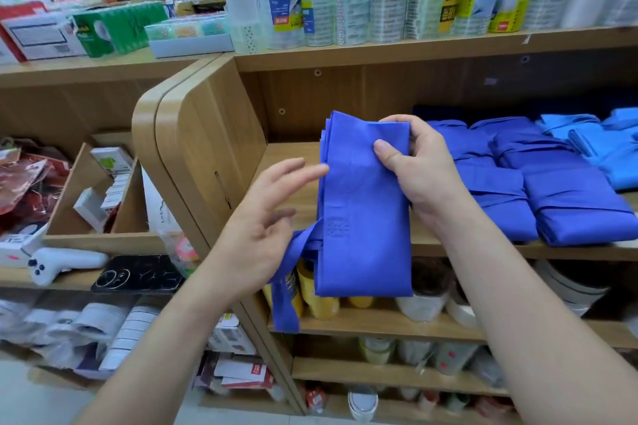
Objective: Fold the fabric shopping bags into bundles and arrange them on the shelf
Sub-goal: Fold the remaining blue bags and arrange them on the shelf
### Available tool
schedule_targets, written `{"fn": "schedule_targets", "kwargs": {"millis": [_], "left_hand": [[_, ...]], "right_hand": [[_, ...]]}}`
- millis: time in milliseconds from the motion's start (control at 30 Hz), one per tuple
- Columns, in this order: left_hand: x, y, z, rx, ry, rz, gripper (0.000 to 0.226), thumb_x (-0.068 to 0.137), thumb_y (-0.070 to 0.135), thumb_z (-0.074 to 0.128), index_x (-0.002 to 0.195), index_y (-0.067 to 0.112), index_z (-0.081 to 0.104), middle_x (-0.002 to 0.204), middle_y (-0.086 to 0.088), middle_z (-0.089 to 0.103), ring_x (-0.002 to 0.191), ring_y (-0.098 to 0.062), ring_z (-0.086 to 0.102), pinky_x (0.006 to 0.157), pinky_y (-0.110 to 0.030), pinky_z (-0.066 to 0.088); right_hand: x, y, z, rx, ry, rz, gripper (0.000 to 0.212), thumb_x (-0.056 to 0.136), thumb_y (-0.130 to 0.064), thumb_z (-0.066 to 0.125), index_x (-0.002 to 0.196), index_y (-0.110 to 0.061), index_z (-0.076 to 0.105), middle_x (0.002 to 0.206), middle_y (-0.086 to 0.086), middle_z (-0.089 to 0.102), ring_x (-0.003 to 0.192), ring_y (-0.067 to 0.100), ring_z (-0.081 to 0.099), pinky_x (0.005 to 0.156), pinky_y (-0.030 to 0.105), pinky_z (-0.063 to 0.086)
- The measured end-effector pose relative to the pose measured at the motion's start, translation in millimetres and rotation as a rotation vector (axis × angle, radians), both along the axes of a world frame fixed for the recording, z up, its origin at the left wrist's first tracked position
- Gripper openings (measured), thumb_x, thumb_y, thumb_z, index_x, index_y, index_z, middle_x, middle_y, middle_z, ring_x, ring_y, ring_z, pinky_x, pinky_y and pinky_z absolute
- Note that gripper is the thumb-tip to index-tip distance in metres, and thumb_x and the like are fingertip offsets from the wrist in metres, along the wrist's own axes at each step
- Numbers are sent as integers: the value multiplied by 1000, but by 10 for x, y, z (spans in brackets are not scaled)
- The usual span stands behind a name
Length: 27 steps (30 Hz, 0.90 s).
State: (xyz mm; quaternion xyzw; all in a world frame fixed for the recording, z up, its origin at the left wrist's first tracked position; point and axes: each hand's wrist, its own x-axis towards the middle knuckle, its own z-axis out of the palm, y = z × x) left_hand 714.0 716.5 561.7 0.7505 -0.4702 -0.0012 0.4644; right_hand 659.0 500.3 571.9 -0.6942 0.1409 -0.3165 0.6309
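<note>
Shop shelving all round you, stock on every level. On the wooden shelf (293, 179) dead ahead, a row of folded blue bundles (559, 197) sits on the right half, w/ bare board to their left. Your bag (366, 217) is up in the air in front of that bare patch, folded to a narrow strip, long axis vertical, bottom edge hanging below the shelf lip. Right hand (419, 166) has it: thumb on the front, fingers curled behind the upper right edge, a firm pinch. Left hand (269, 217) is open, fingers loose and spread, index tip at the bag's left edge approx halfway up; touching or just shy, can't tell. Loose handle strap (286, 290) trails off the lower left side, down past your left wrist, so I'd give that one to the left hand, it's nearer. Bundles lie to the right of the bag, so the right hand is closer to the row for placing. Not a bundle yet, by my read; the strip probably needs folding along its length first.
</note>
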Motion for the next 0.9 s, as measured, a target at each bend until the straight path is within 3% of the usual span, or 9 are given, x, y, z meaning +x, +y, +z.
{"fn": "schedule_targets", "kwargs": {"millis": [133, 233, 367, 433, 500, 567, 700, 800, 900], "left_hand": [[7, 116, -66, 295, -689, 48, 67, 79, 9, 70, 137, 36, 51, 160, -4, 21, 143, -30, 21, 112, -46, 31], [1, 37, -92, 304, -984, 37, 59, 83, 17, 60, 139, 30, 48, 156, -10, 32, 139, -38, 30, 107, -57, 36], [43, -30, -52, 43, -746, -7, 25, 87, 24, 68, 112, 23, 71, 122, 6, 65, 110, -26, 50, 97, -36, 41], [9, -62, -1, -87, -401, -11, 15, 82, 30, 70, 96, 27, 71, 101, 17, 69, 97, -16, 56, 87, -24, 43], [-15, -131, 64, -209, 6, 78, 13, 76, 19, 74, 83, 26, 66, 80, 17, 69, 81, 1, 62, 72, -13, 46], [11, -204, 93, -173, 122, 181, 21, 82, 9, 75, 84, 27, 63, 78, 12, 68, 73, 4, 61, 64, -10, 45], [88, -210, 74, -69, 13, 164, 31, 81, 12, 73, 86, 41, 65, 83, 18, 68, 82, -4, 61, 69, -22, 46], [84, -122, 16, -11, -424, 17, 25, 83, 29, 65, 106, 36, 70, 109, 18, 67, 97, -19, 52, 85, -35, 44], [110, -98, -64, 269, -831, 3, 55, 84, 24, 69, 136, 32, 53, 140, 7, 54, 113, -27, 49, 90, -46, 46]], "right_hand": [[26, 30, -15, 44, 21, 11, 15, 95, -9, 60, 104, -21, 61, 106, 4, 66, 88, 15, 65, 70, 29, 57], [45, 91, -4, 175, 29, 101, 14, 96, -5, 58, 106, -14, 61, 99, 7, 68, 82, 16, 66, 67, 30, 58], [24, 160, -10, 246, 0, 142, 18, 96, -2, 57, 112, -10, 58, 97, 7, 66, 79, 16, 64, 66, 29, 55], [-22, 191, 13, 219, -34, 174, 19, 95, -2, 59, 111, -11, 56, 91, 3, 64, 70, 9, 62, 61, 22, 53], [-80, 231, 28, 219, -83, 227, 25, 88, -2, 65, 108, -12, 55, 81, -5, 65, 61, 3, 60, 54, 16, 49], [-130, 266, 34, 277, -130, 288, 30, 78, -2, 66, 102, -16, 56, 73, -11, 66, 62, 5, 61, 55, 18, 50], [-158, 278, 14, 195, -150, 321, 25, 90, -9, 64, 108, -25, 57, 97, 1, 62, 83, 19, 58, 67, 30, 52], [-128, 161, 46, 123, -145, 195, 24, 98, -11, 57, 114, -28, 58, 101, 4, 62, 84, 14, 60, 68, 27, 51], [-55, 43, 15, 43, -125, -11, 25, 95, -12, 62, 117, -24, 59, 105, 4, 64, 88, 13, 61, 77, 33, 54]]}}
